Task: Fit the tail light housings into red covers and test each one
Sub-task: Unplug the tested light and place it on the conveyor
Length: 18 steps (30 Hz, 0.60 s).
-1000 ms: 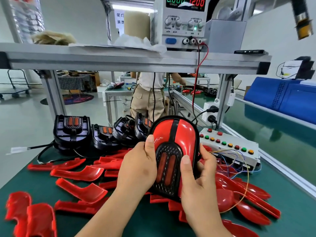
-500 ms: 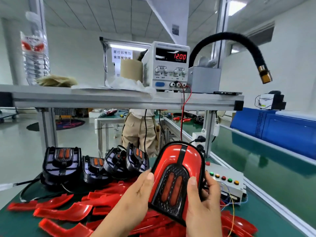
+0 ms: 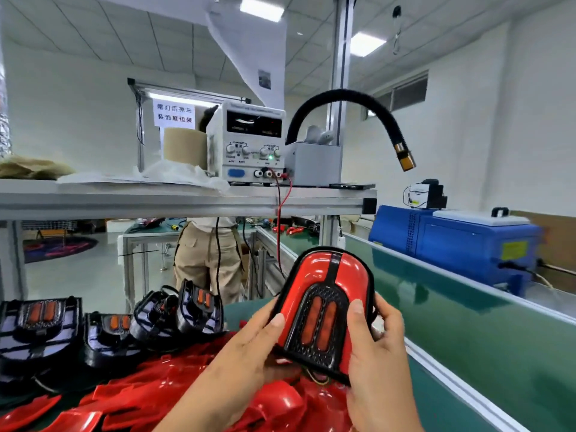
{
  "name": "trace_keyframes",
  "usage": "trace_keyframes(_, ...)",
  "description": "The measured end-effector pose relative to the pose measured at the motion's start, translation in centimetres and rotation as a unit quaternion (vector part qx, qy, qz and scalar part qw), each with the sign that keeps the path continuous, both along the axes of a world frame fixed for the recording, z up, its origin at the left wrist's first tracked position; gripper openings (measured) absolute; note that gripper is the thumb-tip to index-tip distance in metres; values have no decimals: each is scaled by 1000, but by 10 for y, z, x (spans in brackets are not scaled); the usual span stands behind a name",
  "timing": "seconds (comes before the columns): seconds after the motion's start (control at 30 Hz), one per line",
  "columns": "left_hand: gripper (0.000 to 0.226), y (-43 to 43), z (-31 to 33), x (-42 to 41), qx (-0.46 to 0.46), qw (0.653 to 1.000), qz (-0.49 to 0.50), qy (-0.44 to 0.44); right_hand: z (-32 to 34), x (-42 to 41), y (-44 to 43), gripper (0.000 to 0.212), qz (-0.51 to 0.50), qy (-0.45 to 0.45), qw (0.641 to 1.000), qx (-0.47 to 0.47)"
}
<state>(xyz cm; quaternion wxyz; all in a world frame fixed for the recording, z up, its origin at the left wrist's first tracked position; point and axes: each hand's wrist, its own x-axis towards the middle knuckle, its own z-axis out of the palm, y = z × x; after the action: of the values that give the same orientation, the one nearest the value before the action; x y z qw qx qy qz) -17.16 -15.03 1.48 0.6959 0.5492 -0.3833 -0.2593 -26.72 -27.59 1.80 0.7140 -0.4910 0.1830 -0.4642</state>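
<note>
One tail light (image 3: 324, 304) between left hand (image 3: 249, 347), right hand (image 3: 378, 347); four housings (image 3: 109, 333) (bare, leftward).

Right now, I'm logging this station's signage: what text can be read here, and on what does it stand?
"尾灯后壳与 / 装饰框组装", as best it reads: white paper sign behind the shelf.
Power supply: display digits blurred, knob labels too small to read.
Blue machine: yellow label and side print too blurred to read.
Tail light held in both hands: no text visible.

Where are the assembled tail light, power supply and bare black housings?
assembled tail light (image 3: 308, 271), head view, red cover's upper face.
power supply (image 3: 249, 152), head view, front panel.
bare black housings (image 3: 40, 327), head view, leftmost housing's face.
</note>
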Motion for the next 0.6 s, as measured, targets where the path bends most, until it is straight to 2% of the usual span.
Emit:
trace_keyframes(0.1, 35, -33, 14, -5, 31, 998, -18, 48, 10, -15, -30, 15, 14, 13, 999, 30)
trace_keyframes(0.23, 28, -88, 31, -16, 71, 992, -40, 95, 18, -34, -84, 8, -19, 43, 998, 38)
trace_keyframes(0.43, 22, -167, 54, -32, 93, 979, -65, 170, 33, -61, -161, 28, -38, 73, 996, 36)
trace_keyframes(0.6, 23, -220, 55, -37, 113, 977, -66, 168, 32, -65, -206, 28, -68, 121, 990, 2)
